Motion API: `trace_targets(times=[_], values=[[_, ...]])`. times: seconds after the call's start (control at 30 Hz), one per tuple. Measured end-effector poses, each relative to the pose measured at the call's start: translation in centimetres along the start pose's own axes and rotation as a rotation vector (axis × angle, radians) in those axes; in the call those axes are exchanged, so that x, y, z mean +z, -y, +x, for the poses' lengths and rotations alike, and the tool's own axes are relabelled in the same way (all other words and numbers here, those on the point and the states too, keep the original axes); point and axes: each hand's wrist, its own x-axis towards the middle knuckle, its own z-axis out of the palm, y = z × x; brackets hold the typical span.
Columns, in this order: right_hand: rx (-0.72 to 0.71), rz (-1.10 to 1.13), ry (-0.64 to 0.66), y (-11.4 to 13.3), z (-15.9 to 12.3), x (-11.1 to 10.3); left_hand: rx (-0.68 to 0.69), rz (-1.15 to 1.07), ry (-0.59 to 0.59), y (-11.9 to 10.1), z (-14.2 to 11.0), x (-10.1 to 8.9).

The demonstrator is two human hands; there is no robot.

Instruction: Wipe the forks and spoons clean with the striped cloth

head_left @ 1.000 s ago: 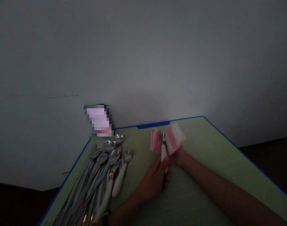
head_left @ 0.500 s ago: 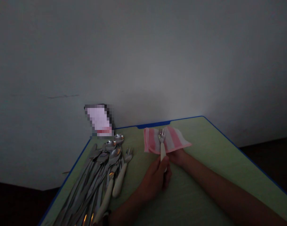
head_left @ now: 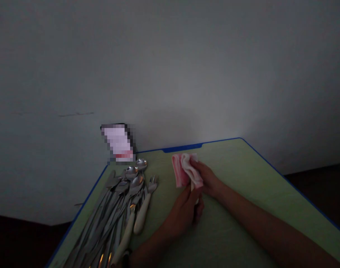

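A pink-and-white striped cloth (head_left: 183, 171) is folded over the head of a fork, whose pale handle (head_left: 192, 187) shows just below it. Around that handle the fingers of my left hand (head_left: 183, 208) are closed. My right hand (head_left: 210, 178) grips the cloth from the right side, pressing it over the fork's tines, which are hidden. Left of my hands, a fork with a cream handle (head_left: 143, 212) lies at the edge of a pile of metal cutlery (head_left: 111, 212) with spoons, forks and knives.
A phone (head_left: 119, 143) with a blurred screen leans against the grey wall (head_left: 170, 74) at the back left. The pale green table (head_left: 242, 167) has a blue rim, and its back edge is close to the wall.
My right hand has folded the cloth over the fork's head, which lay uncovered on the spread cloth before. My left hand has stayed on the handle.
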Motion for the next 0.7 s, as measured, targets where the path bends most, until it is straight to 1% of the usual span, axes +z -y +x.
trace_targets(times=[0.13, 0.27, 0.4, 0.7], values=[[0.067, 0.132, -0.016, 0.03, -0.05, -0.09, 0.002, 0.036, -0.002, -0.11, -0.13, 0.03], [0.095, 0.125, -0.032, -0.21, 0.16, -0.36, 0.018, 0.056, 0.011, -0.06, -0.24, 0.01], [0.110, 0.123, -0.063, -0.28, 0.27, -0.51, -0.004, 0.061, 0.012, -0.35, -0.37, 0.07], [0.119, 0.202, -0.059, -0.11, 0.22, 0.07, 0.021, 0.056, 0.022, -0.14, -0.12, -0.07]])
